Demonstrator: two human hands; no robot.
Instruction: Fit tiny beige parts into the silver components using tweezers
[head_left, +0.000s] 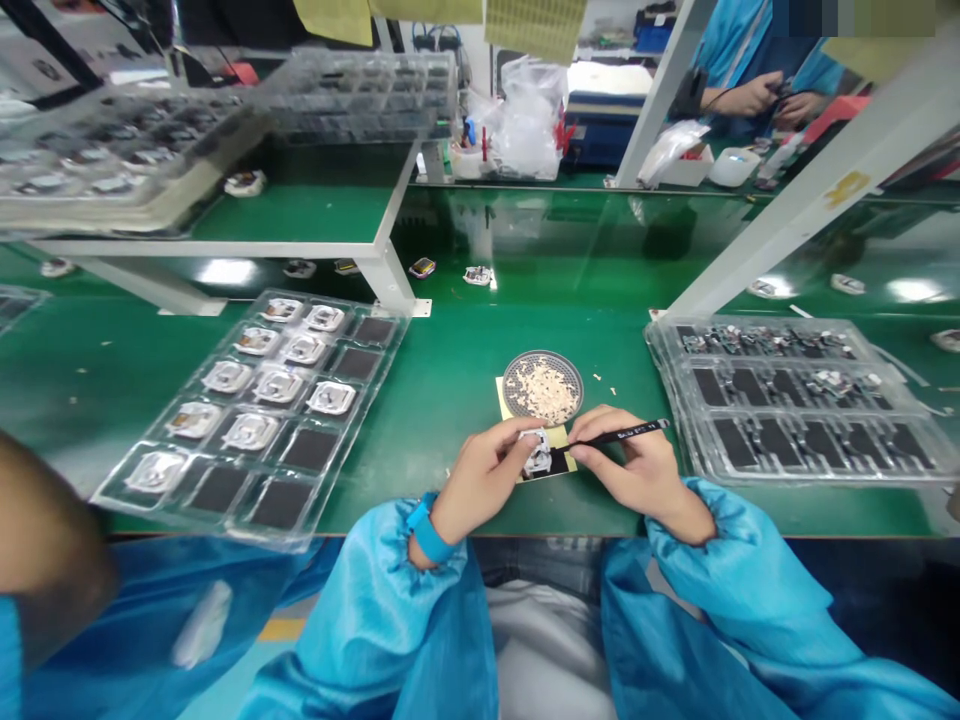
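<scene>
Clamped between the thumb and fingers of the left hand (480,478), a small white part (537,452) is held up just off a yellow paper (561,437); the right hand (636,465) is closed around a slim black tool (619,435) as around a pen, its tip brought in at the part, though whether they touch is hard to tell. Raising the part seems to give the tip access from the side; the two hands brace close together, likely for steadiness. Just beyond lies a round mesh dish (542,387) heaped with pale bits, within easy reach; a few bits lie loose on the green mat (450,480). Flanking the hands are two clear trays, the left tray (247,420) holding white parts in pockets, the right tray (795,400) mostly dark pockets; farther off, a co-worker's hands (750,97) work across the bench.
</scene>
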